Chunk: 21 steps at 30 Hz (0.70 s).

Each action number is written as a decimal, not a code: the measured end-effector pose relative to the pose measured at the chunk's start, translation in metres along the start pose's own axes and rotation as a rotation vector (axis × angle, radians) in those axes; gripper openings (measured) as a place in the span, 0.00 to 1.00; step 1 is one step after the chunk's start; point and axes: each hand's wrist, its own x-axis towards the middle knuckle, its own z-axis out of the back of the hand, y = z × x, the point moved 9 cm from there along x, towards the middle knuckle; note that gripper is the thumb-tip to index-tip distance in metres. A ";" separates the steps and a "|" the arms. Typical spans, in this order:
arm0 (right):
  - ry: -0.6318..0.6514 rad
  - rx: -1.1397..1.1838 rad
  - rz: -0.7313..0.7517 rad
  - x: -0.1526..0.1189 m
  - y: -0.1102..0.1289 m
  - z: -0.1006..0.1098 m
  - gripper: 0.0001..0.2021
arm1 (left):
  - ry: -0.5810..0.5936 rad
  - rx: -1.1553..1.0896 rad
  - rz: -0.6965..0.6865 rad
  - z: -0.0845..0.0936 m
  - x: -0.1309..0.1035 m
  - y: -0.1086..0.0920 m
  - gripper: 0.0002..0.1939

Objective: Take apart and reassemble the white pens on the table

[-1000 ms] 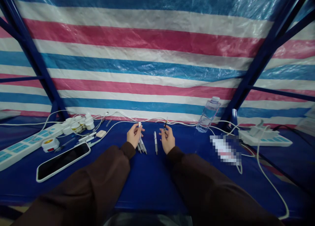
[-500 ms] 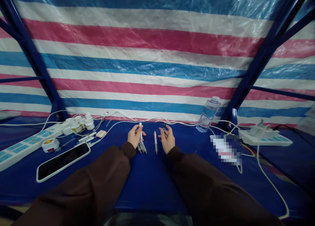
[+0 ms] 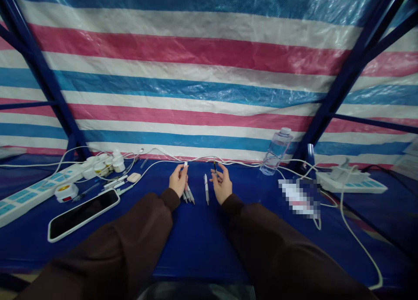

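A slim white-and-grey pen point(image 3: 206, 189) lies on the blue tabletop point(image 3: 196, 239) between the hands. At its nine o'clock, the left hand point(image 3: 176, 181) curls closed around a small white tubular piece point(image 3: 186, 164); grey-tipped white pens point(image 3: 191, 196) lie at eight. At three, the right hand point(image 3: 223, 185) loosely pinches a thin dark stick point(image 3: 214, 166), perhaps a refill.

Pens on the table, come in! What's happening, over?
Left hand: gripping white-tipped piece. Right hand: pinching slim dark piece. One pen: lying between hands. Bottle: off right.
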 end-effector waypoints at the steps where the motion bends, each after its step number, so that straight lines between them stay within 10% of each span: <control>1: 0.003 -0.024 0.009 0.000 0.001 0.000 0.25 | -0.003 0.029 -0.015 0.000 0.000 -0.001 0.19; 21: 0.094 -0.475 0.244 -0.003 0.032 -0.005 0.18 | 0.148 0.631 -0.433 -0.020 -0.011 -0.035 0.09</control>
